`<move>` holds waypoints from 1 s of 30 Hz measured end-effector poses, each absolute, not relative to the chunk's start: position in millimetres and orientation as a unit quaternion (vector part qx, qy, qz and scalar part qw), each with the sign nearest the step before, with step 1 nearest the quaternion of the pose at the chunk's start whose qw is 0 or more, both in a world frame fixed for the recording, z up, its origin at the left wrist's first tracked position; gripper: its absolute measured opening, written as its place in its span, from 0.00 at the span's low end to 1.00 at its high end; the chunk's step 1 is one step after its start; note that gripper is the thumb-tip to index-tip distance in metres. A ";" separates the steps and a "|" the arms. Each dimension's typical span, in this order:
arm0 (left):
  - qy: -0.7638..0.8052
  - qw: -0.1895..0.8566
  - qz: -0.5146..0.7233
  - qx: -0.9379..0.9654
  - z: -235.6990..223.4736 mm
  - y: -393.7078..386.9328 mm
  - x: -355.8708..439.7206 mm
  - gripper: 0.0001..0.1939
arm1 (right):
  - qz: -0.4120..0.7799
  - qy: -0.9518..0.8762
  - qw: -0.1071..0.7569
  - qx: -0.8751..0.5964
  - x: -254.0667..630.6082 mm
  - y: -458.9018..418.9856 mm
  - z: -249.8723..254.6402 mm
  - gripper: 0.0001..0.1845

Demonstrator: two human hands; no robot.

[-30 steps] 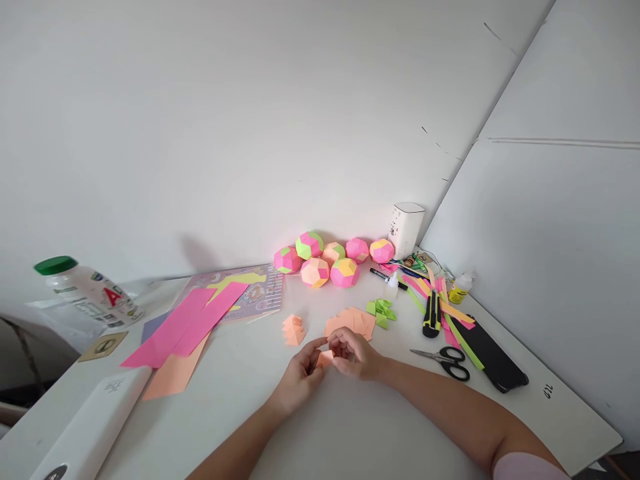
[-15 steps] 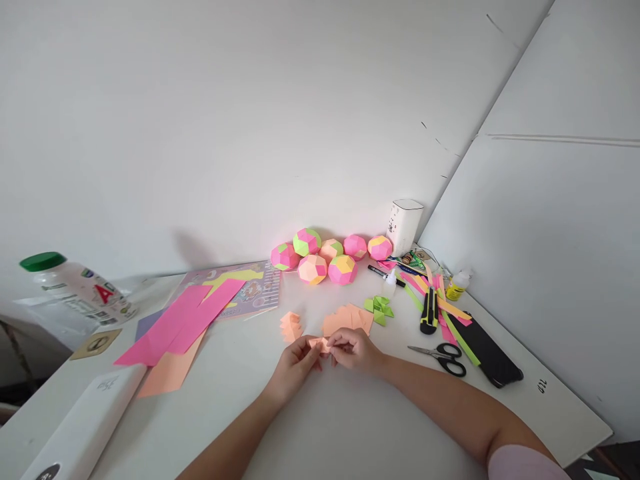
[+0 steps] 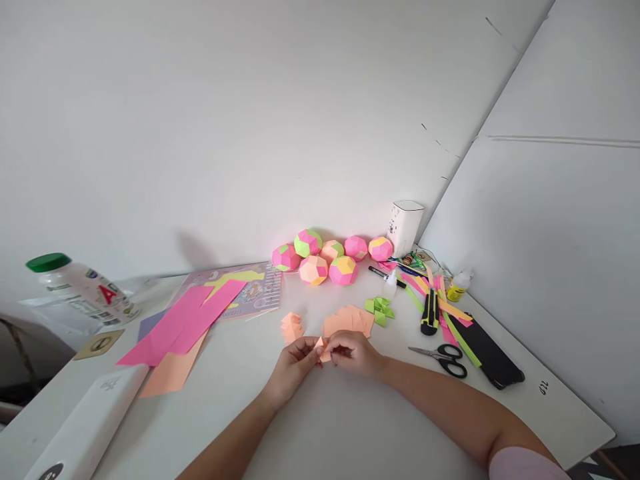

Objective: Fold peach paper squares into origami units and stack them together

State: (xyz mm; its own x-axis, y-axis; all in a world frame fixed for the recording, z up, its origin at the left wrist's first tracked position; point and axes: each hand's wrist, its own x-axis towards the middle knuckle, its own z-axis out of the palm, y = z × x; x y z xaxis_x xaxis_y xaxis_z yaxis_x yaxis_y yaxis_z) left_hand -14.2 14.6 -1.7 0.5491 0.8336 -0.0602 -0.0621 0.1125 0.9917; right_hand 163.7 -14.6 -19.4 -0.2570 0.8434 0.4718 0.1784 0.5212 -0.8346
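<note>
Near the front middle of the table, my left hand pinches a small peach paper piece with a folded point standing up. My right hand has its fingers closed on the right side of that same piece. Just behind my right hand lies a spread of flat peach paper pieces. A stack of folded peach pieces sits behind my left hand. Several folded green pieces rest to the right of the peach spread.
Several faceted paper balls line the wall. Scissors, a box cutter, paper strips and a glue bottle are at right. Pink sheets, a white long box and a green-capped bottle are at left.
The peach paper piece went from a flatter shape to one with a raised, folded point. Both hands stayed close together and shifted their fingers on it. The view moved slightly.
</note>
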 end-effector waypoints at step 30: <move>0.344 0.617 0.271 0.654 0.7 5.7 -14.1 0.21 | 0.433 -0.638 0.463 -0.436 163.5 -16.3 -20.4 0.05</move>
State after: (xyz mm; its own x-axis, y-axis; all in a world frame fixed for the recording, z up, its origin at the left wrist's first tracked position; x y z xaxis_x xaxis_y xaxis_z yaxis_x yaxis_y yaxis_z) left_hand -14.1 5.7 0.7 0.6166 0.7842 -0.0691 0.1143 -0.0023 0.9934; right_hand 163.5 -16.3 -20.4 -0.1901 0.9584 0.2128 0.1556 0.2434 -0.9574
